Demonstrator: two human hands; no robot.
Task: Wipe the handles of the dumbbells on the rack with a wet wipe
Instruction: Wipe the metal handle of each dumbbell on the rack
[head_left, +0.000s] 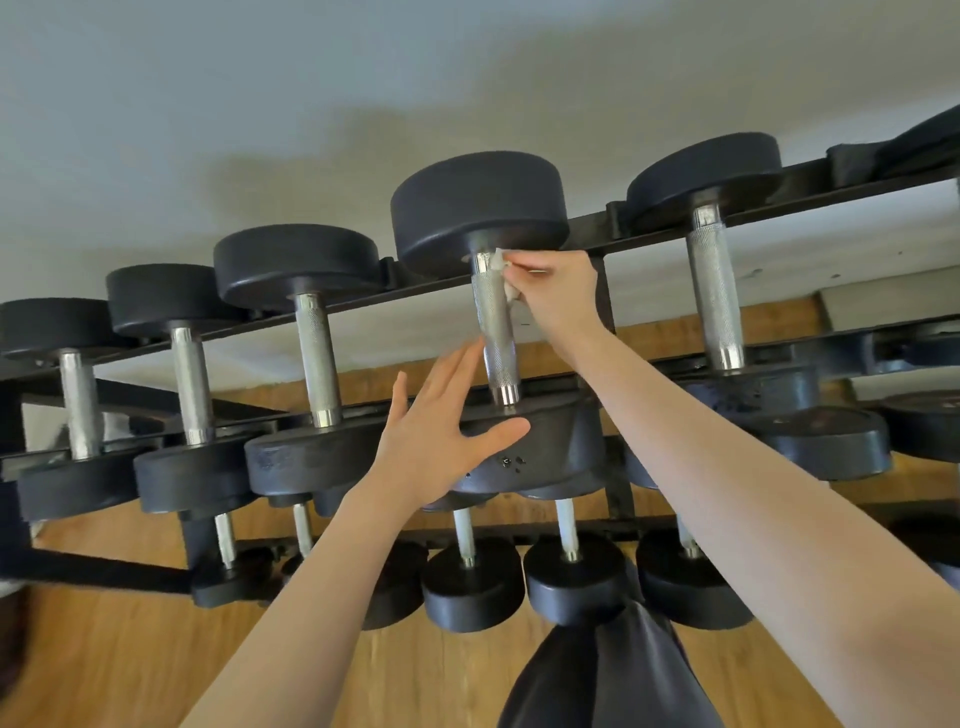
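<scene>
Several black dumbbells with knurled steel handles lie across the top tier of the black rack (675, 228). My right hand (558, 293) grips a white wet wipe (500, 260) and presses it against the far end of the fourth dumbbell's handle (493, 332), just under its far head. My left hand (441, 436) has straight fingers and rests on the near head (550, 441) of that same dumbbell, fingertips up beside the handle. Most of the wipe is hidden inside my right hand.
Neighbouring handles stand left (319, 358) and right (714, 301) of the one being wiped. A lower tier holds smaller dumbbells (470, 582). Wooden floor (130, 665) lies below, a pale wall behind, and my dark trouser leg (608, 670) at the bottom.
</scene>
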